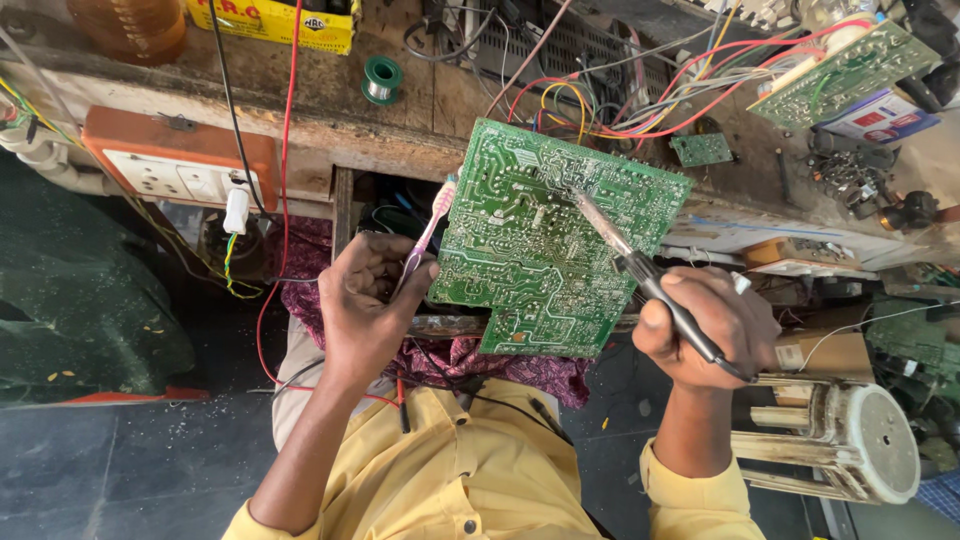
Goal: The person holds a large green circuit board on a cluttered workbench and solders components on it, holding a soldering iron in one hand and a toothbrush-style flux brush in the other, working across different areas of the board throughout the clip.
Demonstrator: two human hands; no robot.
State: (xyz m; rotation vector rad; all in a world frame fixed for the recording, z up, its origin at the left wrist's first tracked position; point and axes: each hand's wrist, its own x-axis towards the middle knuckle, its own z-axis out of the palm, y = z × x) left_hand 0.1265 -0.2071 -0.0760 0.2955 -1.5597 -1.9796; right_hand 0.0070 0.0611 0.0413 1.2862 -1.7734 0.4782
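Note:
A large green circuit board (545,235) is held up in front of me, its solder side facing the camera. My left hand (368,300) grips the board's left edge together with a pink-and-white toothbrush (428,232) that points upward. My right hand (712,322) is closed around the black handle of a soldering iron (640,268). The iron's metal tip rests on the board near its upper middle. Coloured wires run from the board's top edge back to the bench.
A worn wooden workbench (400,110) carries a solder spool (381,79), a yellow box (275,22), tangled wires and another green board (845,72). An orange socket panel (180,165) hangs at the left. A white stool (850,435) stands at the right.

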